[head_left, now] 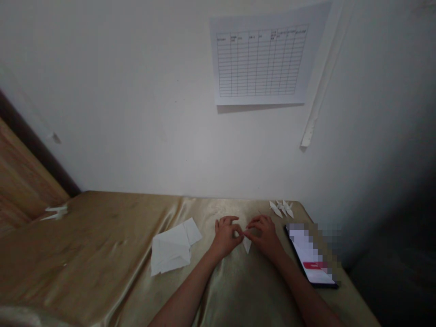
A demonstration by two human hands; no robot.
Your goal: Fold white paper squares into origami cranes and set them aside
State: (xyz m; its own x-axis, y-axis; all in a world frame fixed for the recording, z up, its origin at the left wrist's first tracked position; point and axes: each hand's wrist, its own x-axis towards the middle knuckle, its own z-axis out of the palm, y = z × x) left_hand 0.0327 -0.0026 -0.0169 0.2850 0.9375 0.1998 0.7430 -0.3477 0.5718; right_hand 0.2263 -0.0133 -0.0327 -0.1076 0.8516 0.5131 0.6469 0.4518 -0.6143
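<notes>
My left hand (225, 236) and my right hand (264, 234) meet over a small folded piece of white paper (247, 245) on the gold satin cloth (102, 263). Both hands pinch the paper's top between curled fingers, and its pointed tip shows below them. A loose stack of white paper sheets (173, 247) lies just left of my left hand.
Several small folded paper figures (281, 209) lie at the table's back right corner. A phone (311, 256) with a lit screen rests right of my right hand. More folded paper (56, 212) sits at the far left by a wooden board (23, 181). A printed grid sheet (262, 63) hangs on the wall.
</notes>
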